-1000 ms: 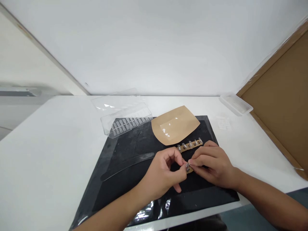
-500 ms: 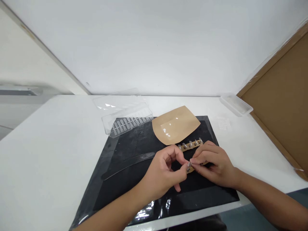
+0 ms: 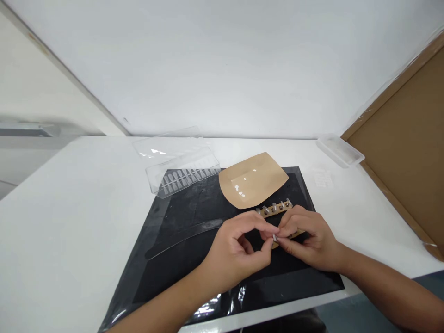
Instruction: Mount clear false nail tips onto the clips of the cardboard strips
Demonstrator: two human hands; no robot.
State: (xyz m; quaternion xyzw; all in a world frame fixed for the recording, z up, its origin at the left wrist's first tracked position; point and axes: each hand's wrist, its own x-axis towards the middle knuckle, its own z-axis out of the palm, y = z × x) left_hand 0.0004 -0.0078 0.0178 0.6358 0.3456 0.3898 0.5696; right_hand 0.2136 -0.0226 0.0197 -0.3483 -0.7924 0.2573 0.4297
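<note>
Over the black mat (image 3: 197,240), my left hand (image 3: 231,247) and my right hand (image 3: 308,238) meet fingertip to fingertip. Between them is a small clear nail tip (image 3: 275,238), pinched by thumb and forefinger from both sides. Beneath the fingers lies a tan strip (image 3: 298,233), largely covered by my right hand. Just behind it, a second tan strip (image 3: 276,209) carries a row of several clear nail tips on small dark round holders.
A tan paper sheet (image 3: 267,178) with white flecks lies behind the strips. To its left sit a clear box of nail tips (image 3: 180,178) and its lid (image 3: 166,143). A dark nail file (image 3: 183,238) rests on the mat; a translucent tray (image 3: 340,150) stands back right.
My left forefinger has straightened and moved right, over the nail tip toward my right fingertips. My right hand has stayed nearly in place.
</note>
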